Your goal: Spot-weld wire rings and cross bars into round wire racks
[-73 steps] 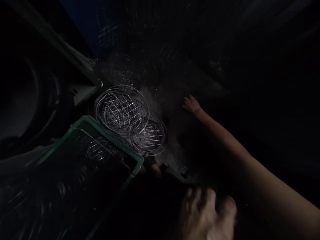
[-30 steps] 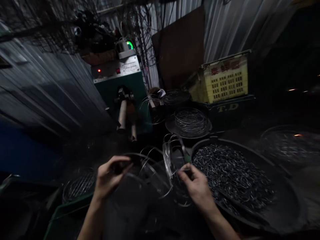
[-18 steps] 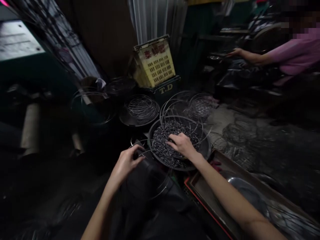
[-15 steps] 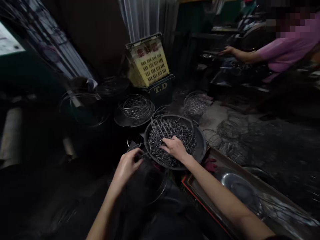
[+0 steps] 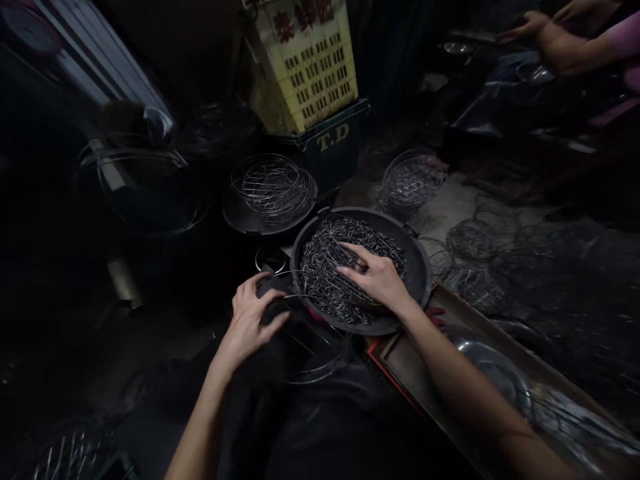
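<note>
Holds the left hand [image 5: 274,305] loosely curled around a thin wire ring [image 5: 299,295], near the basin's left edge; cannot tell how firmly. Reaches the right hand [image 5: 349,260] over short metal pieces [image 5: 327,293] in the round basin [image 5: 419,260], forefinger and thumb parted; cannot tell if grasping any. Has wire coils [image 5: 274,183] on a dish [image 5: 240,219] beyond, and a long tray [image 5: 407,370] to the right.

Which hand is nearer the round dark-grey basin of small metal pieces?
Right. The right hand is over the basin; the left hand is outside its rim, to the left.
</note>
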Motion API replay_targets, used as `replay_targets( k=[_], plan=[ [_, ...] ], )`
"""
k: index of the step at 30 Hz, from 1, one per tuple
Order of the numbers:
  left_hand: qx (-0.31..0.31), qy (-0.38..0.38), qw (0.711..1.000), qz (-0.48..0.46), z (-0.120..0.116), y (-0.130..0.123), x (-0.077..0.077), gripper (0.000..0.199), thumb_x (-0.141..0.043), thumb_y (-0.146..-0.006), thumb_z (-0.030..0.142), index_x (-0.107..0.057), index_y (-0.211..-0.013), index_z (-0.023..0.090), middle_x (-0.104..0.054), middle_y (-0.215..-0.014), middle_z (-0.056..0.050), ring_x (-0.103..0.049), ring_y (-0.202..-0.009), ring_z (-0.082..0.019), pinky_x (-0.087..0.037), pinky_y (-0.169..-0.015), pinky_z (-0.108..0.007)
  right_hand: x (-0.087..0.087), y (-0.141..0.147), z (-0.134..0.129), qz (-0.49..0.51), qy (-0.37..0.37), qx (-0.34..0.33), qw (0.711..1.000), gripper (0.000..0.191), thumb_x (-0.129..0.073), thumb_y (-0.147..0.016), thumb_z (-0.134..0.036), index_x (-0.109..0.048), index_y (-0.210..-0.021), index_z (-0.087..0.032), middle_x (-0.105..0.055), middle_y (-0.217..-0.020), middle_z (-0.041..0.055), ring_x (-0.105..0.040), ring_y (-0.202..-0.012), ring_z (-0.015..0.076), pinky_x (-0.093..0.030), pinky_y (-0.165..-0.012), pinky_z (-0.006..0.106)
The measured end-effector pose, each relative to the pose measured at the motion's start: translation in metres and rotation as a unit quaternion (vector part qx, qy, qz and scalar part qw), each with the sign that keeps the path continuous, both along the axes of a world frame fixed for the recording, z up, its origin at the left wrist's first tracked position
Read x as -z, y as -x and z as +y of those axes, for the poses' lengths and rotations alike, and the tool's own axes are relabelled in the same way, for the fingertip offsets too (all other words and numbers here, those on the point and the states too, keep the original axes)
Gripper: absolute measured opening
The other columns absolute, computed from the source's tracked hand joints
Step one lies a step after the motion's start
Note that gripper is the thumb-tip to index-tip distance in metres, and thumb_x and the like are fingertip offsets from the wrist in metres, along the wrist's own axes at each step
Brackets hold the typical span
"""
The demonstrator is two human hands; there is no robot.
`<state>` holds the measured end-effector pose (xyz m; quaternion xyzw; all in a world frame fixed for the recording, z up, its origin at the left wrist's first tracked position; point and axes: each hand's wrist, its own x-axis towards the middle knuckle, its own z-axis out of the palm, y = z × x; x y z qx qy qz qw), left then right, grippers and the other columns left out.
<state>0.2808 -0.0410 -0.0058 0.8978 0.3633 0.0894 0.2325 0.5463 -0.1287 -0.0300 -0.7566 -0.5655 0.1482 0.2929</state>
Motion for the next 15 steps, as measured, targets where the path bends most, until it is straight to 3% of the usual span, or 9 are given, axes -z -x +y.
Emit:
replay_targets(
  k=[3,6,9,15],
  plan=[
    [0.05,0.077,0.995,-0.037,0.007,-0.006,-0.005,0.027,-0.061,-0.076,0.042,-0.065,-0.092,0.021,-0.023,-0.145,-0.008,-0.025,-0.131,-0.032,-0.03,-0.104,-0.05,-0.003,-0.002,-0.001,0.022,-0.001,-0.009,1.0,0.05,-0.056,-0.08,-0.044,-0.054,-0.124,-0.022,-0.045,-0.056,-0.0065,-0.044,-0.05,0.0089,-0.037,-0.059,0.021],
    [0.065,0.155,0.984,-0.063,0.011,-0.008,-0.004,0.025,-0.062,-0.076,0.042,-0.064,-0.085,0.019,-0.036,-0.138,-0.01,-0.038,-0.125,-0.028,-0.035,-0.102,-0.044,-0.003,-0.001,-0.005,0.03,-0.001,-0.017,0.999,0.05,-0.056,-0.08,-0.043,-0.054,-0.124,-0.021,-0.043,-0.057,-0.0069,-0.041,-0.049,0.008,-0.036,-0.058,0.021],
    [0.04,0.149,0.982,-0.109,0.01,-0.005,0.003,0.022,-0.063,-0.075,0.04,-0.063,-0.078,0.018,-0.049,-0.125,-0.01,-0.048,-0.116,-0.025,-0.04,-0.098,-0.041,-0.002,0.002,-0.01,0.035,-0.001,-0.009,0.999,0.05,-0.056,-0.08,-0.043,-0.053,-0.125,-0.02,-0.043,-0.055,-0.0072,-0.039,-0.048,0.0078,-0.035,-0.057,0.02],
    [-0.001,0.155,0.977,-0.149,0.003,0.008,0.014,0.02,-0.065,-0.074,0.038,-0.063,-0.076,0.018,-0.051,-0.122,-0.01,-0.048,-0.115,-0.024,-0.039,-0.099,-0.037,0.009,0.006,-0.016,0.022,-0.018,-0.072,0.997,0.04,-0.051,-0.085,-0.041,-0.058,-0.121,-0.025,-0.061,-0.075,-0.001,-0.045,-0.053,0.0095,-0.04,-0.065,0.023]
  ],
)
